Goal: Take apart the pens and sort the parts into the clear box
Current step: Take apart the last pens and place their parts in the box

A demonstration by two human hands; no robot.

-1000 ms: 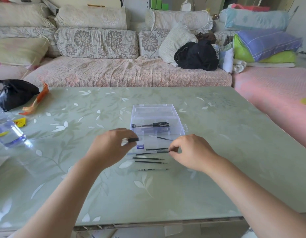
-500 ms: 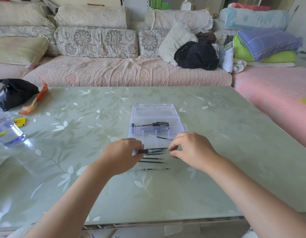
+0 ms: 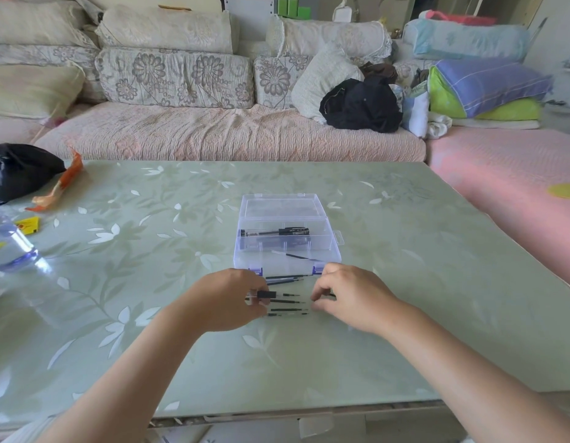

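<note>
A clear box [image 3: 328, 252] stands open mid-table, with black pen parts [image 3: 278, 232] in a back compartment and one thin refill [image 3: 291, 255] in the front one. Just in front of it lie several black refills [image 3: 285, 302] in a row. My left hand [image 3: 224, 300] pinches a short black pen piece [image 3: 267, 294] at the refills' left ends. My right hand [image 3: 350, 297] is curled at their right ends, its fingertips closed on something thin and dark that I cannot make out.
A black plastic bag [image 3: 20, 171] and an orange wrapper [image 3: 58, 185] lie at the far left. A water bottle [image 3: 8, 244] and a yellow tag [image 3: 28, 224] sit at the left edge. A sofa with cushions runs behind the table.
My left hand has come down from the box front to the refills, still pinching the black piece. My right hand has shifted slightly toward me. The refill row looks tidier.
</note>
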